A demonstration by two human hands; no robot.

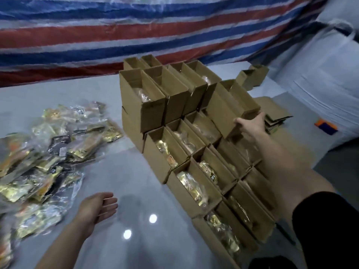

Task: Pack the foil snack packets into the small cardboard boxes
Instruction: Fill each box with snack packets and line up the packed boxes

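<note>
A heap of gold and clear foil snack packets [44, 156] lies on the grey floor at the left. Several small open cardboard boxes [186, 171] stand stacked in two tiers in the middle, most with a packet inside. My right hand [250, 127] grips the near end of one open box [231, 105] and holds it tilted on the upper tier at the stack's right. My left hand [97, 208] hovers over the floor near the packets, palm up, fingers relaxed and holding nothing.
A red, white and blue striped tarp [136, 32] hangs behind. Big white sacks [326, 84] fill the right side. Two small boxes [250, 76] stand at the back right, and flat cardboard [272, 111] lies beyond the stack.
</note>
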